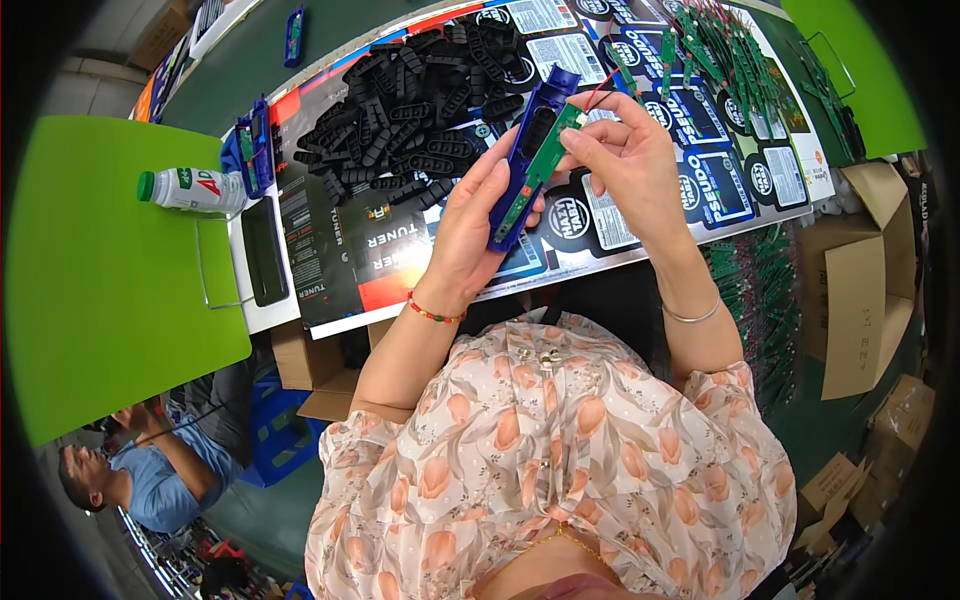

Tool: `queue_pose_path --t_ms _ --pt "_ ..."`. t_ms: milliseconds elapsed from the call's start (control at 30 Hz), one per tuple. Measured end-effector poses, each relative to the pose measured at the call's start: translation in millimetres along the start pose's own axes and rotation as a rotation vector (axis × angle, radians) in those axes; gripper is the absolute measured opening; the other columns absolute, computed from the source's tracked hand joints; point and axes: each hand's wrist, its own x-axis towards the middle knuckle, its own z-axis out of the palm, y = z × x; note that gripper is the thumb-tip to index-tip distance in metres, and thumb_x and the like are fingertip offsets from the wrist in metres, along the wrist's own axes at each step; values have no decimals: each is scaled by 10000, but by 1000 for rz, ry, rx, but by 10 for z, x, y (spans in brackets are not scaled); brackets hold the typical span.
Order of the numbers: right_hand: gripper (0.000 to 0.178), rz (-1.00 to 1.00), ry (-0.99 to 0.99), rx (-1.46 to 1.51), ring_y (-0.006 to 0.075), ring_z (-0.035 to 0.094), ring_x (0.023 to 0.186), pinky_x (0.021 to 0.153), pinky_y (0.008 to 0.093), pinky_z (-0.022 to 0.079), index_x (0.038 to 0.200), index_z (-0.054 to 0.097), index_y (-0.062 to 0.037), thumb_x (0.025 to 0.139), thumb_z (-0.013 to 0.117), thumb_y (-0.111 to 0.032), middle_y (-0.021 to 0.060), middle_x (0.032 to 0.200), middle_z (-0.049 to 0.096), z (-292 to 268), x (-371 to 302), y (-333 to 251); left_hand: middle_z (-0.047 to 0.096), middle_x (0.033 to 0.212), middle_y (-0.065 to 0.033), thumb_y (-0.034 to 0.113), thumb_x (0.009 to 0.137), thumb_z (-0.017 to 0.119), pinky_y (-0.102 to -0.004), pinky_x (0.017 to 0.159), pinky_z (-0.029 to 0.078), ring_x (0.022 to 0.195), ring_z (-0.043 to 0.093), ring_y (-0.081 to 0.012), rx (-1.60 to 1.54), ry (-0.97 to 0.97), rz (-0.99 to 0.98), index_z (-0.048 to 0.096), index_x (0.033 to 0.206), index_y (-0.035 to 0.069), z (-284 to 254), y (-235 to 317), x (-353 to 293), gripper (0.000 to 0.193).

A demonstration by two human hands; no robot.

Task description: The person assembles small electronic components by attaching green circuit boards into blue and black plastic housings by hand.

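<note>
My left hand (468, 222) is closed around a long blue plastic housing (512, 182), held tilted above the table's near edge. A black rubber pad (538, 130) sits inside its upper part. Between the thumb and fingers of my right hand (632, 160) is the upper end of a narrow green circuit board (547, 162), with a thin red wire beside it. The board lies along the housing, its lower end over the housing's lower part; whether it is seated there I cannot tell.
A heap of black rubber pads (400, 110) lies left of my hands. Many green boards with wires (725, 55) are piled at the right. A white bottle (195, 189) with a green cap, a dark phone (264, 250) and blue housings (255, 150) are at left. Open cardboard boxes (855, 290) stand at right.
</note>
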Motion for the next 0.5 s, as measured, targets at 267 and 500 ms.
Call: queue_pose_path --t_ms 267,500 --pt "379 -304 138 -452 83 521 611 595 235 473 1124 682 -50 753 758 -66 35 856 526 -12 12 168 668 1086 -121 251 1036 455 -230 689 505 778 597 -103 74 8 -28 368 1481 84 91 -14 -39 483" --pt "726 -195 253 -238 142 613 732 570 257 526 1381 419 -69 745 767 -41 128 1093 511 116 -2 100 699 1045 -117 163 989 566 -196 638 465 714 571 -58 195 -13 84 381 1470 67 109 -80 -42 525"
